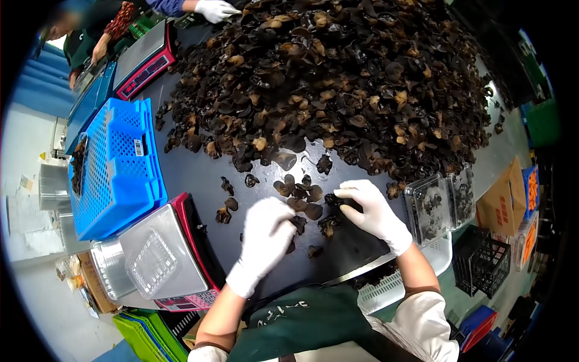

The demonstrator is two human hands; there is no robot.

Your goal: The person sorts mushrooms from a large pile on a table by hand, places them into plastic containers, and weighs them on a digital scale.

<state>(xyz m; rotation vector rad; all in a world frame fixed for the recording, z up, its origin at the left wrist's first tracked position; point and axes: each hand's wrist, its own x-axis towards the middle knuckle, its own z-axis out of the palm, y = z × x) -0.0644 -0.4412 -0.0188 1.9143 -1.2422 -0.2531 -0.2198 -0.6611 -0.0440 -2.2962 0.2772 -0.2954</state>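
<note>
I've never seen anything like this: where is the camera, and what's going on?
No robot here, just a person wearing a camera on their head; it looks forward and down. On the table lies a big heap of dark, frilly pieces, with loose pieces nearer the person. The white-gloved right hand appears to pinch a small dark piece between its fingers; the left hand is beside loose pieces, its grip hidden. At left, a clear container lies on a scale, next to a blue crate. Another person's gloved hand shows at the top.
</note>
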